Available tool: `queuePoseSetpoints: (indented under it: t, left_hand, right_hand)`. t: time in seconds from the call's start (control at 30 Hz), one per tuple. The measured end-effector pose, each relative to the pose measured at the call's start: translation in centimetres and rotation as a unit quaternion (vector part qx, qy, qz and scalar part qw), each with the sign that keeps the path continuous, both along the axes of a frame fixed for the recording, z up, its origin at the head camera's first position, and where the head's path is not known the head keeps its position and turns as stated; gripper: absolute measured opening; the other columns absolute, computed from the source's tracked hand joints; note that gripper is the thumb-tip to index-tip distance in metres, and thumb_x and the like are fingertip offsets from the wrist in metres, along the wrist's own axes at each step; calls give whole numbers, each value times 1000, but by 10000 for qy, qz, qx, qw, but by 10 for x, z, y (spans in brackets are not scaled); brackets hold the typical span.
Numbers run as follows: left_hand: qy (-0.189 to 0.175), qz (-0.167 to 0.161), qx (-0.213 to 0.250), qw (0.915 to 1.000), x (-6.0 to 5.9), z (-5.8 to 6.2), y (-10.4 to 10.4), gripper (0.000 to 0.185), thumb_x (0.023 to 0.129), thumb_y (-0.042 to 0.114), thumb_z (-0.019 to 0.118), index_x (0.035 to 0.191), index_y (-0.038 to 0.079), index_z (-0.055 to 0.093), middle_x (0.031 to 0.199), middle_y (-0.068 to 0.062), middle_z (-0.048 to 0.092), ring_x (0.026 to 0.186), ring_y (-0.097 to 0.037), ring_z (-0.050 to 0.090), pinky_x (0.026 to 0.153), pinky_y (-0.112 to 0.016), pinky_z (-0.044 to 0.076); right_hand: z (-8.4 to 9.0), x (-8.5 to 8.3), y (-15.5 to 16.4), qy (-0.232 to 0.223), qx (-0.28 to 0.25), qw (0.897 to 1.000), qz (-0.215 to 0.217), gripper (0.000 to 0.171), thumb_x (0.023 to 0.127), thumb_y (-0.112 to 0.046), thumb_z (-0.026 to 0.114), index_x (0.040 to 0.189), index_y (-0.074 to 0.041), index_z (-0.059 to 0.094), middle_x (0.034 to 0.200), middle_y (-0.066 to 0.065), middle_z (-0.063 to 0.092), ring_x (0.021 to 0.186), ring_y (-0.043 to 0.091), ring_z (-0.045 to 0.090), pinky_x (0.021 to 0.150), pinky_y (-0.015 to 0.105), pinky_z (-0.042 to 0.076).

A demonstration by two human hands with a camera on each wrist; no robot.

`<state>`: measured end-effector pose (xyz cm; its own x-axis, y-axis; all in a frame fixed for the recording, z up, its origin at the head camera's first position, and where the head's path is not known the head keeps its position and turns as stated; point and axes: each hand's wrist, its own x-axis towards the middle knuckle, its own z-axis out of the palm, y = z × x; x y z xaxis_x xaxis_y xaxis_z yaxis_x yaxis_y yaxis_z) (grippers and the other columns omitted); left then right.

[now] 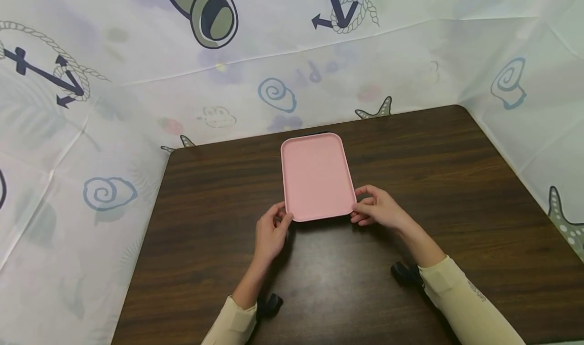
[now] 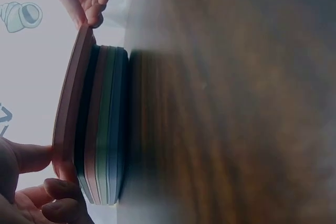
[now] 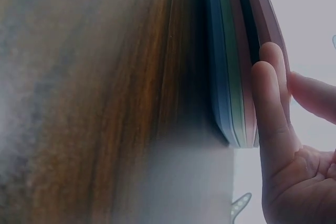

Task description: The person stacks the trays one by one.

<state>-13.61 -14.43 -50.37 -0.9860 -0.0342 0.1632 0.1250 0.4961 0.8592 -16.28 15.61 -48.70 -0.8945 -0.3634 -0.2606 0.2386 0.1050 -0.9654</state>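
A pink rectangular tray (image 1: pixel 318 176) with rounded corners and a low rim lies face up over the middle of the table. My left hand (image 1: pixel 270 237) pinches its near left corner, thumb at the rim and fingers underneath. At the near right corner my right hand (image 1: pixel 380 210) grips the same tray between thumb and fingers. Both wrist views show a stack of trays (image 2: pixel 105 129) below it, in blue, green, pink and a dark shade. The pink tray sits on the upper side of this stack, its near edge lifted slightly from the layers beneath.
The dark wood-grain table (image 1: pixel 219 198) runs out on both sides of the stack. A white cloth (image 1: pixel 150 106) printed with anchors, shells and starfish hangs behind and beside it. Black wrist mounts (image 1: pixel 270 306) sit under both forearms.
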Motion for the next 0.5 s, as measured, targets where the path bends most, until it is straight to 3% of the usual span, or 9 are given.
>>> queuePoseSetpoints:
  t: [0.23,0.5]
  left_hand:
    - [206,113,-322,9992,-8,3,2,32,90,17,70,119,2,70,81,-5,66,55,-18,51,52,-28,39]
    - [165,201,-518,9983,-15,2,3,33,91,19,70,121,4,70,82,-4,64,57,-18,50,55,-29,40]
  right_hand:
    - [2,-5,-2,168,140,9997,-114,48,97,-6,60,135,10,36,97,30,67,79,30,72,71,44,57]
    - [4,-9,-4,449,260,9984,-216,46,97,-2,57,136,13,37,95,29,67,78,29,72,68,40,58]
